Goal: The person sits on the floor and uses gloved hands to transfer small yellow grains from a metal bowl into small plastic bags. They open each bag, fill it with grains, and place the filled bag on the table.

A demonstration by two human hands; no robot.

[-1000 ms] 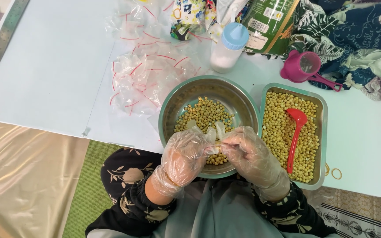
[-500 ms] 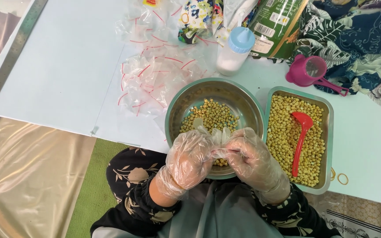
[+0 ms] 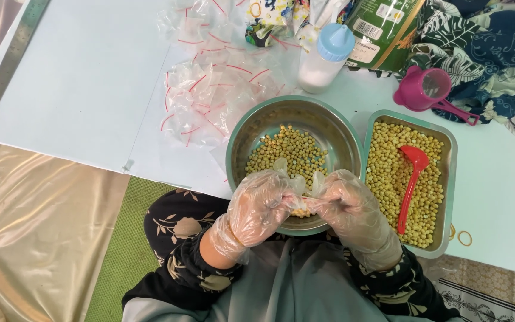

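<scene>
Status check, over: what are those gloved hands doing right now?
Left hand and right hand, gloved, pinching a small clear bag of yellow beans. Held over the round steel bowl. Nothing blocking.

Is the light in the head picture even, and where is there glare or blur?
Head view: light is soft and even, with only faint shadows; glare shows inside the round steel bowl and on the golden cloth; the gloved left hand and right hand look sharp, with no clear motion blur.
</scene>
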